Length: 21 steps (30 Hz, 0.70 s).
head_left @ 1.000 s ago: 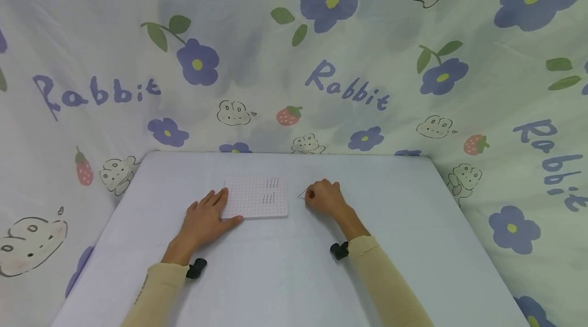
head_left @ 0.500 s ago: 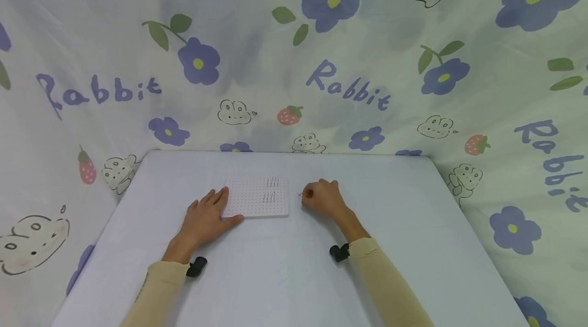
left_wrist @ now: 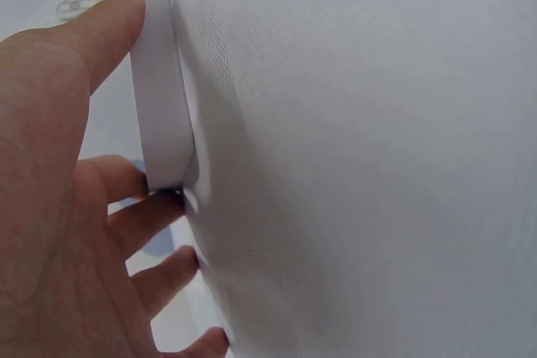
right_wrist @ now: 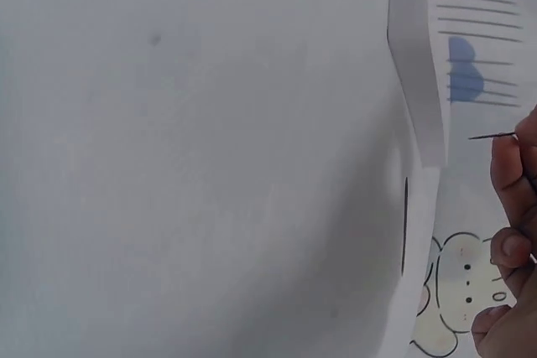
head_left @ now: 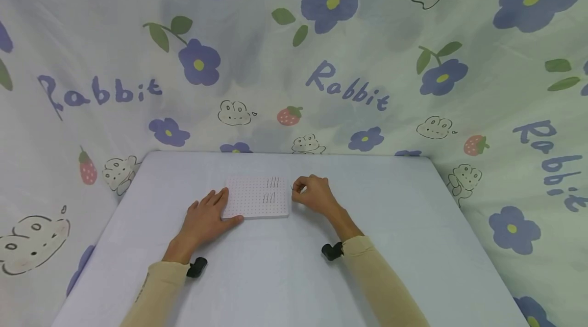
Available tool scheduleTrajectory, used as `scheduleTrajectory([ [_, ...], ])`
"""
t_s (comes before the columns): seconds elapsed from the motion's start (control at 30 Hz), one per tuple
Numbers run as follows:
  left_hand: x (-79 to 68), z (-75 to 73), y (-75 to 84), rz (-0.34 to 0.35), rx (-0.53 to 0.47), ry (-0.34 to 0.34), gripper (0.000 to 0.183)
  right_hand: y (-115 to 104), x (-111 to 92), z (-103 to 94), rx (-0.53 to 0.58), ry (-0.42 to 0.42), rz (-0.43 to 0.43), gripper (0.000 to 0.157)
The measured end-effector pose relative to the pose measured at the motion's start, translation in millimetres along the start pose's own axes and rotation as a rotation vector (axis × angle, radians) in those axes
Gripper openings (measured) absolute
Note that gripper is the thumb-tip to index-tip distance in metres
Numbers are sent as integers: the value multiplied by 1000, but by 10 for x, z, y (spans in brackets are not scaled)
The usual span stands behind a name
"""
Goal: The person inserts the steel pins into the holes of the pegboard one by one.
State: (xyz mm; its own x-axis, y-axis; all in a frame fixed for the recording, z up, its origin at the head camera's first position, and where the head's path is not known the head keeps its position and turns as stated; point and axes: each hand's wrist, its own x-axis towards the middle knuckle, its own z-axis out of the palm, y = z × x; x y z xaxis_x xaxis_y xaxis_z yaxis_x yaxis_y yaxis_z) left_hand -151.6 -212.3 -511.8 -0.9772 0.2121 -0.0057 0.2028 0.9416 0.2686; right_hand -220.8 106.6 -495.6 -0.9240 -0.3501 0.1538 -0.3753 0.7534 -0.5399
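Observation:
A white board with a grid of small holes (head_left: 250,209) lies flat on the table. Several thin dark needles (head_left: 273,182) stand in it in two short rows, near its right side. My left hand (head_left: 205,219) rests at the board's left side, fingers spread. Its thumb (left_wrist: 117,27) lies against the board's front edge, as the left wrist view shows. Just right of the board, my right hand (head_left: 314,194) pinches one thin dark needle (right_wrist: 491,136) between thumb and index finger. Another such needle (right_wrist: 404,225) lies on the tabletop beside the board in the right wrist view.
The white-covered table (head_left: 275,276) runs back to a hanging cloth (head_left: 257,51) printed with flowers, rabbits and lettering. Cloth also hangs along the left and right sides. A small black camera sits on each wrist.
My right hand has moved left and slightly away from me, up to the board's right edge, carrying the pinched needle. The left hand and the board have stayed in place.

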Motion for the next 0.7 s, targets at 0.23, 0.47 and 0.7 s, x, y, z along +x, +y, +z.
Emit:
scheduleTrajectory([
  [0.23,-7,-2,9,-4,-4,-3,98,-75,36,51,58,2,-5,4],
  [0.47,0,16,-8,-5,-2,-3,99,-128,60,111,89,9,-28,4],
  [0.7,2,21,-10,-6,4,5,99,-178,70,152,104,-18,-30,4],
])
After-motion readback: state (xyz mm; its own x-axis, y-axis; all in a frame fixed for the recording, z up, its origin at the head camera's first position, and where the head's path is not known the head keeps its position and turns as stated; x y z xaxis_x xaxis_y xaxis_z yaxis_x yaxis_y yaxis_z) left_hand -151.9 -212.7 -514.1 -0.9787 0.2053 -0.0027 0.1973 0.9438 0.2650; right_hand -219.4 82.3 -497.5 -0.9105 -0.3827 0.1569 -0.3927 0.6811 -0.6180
